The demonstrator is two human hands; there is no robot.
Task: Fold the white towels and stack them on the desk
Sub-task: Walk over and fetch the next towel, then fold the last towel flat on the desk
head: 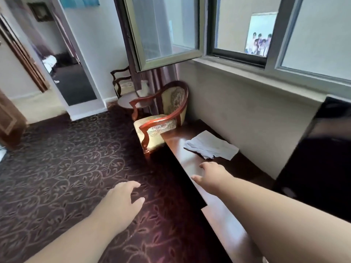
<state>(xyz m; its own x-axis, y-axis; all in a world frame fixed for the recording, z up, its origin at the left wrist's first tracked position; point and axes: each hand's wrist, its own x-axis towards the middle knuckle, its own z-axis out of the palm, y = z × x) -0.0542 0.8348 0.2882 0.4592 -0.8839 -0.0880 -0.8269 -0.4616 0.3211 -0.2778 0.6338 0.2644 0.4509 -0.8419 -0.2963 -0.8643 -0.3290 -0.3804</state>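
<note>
Meanwhile, the right hand [210, 172] is reaching over the desk [190, 164] toward a rumpled white towel [211, 145] lying near its far end; the left hand [123, 199] is hovering over carpet [66, 158]. Both are empty, fingers relaxed. Pinching two corners should give a clean fold.

A glossy dark wooden desk [176, 147] beneath the window carries a single loosely folded white towel [211, 145] lying flat near its far end, close to the wall.
</note>
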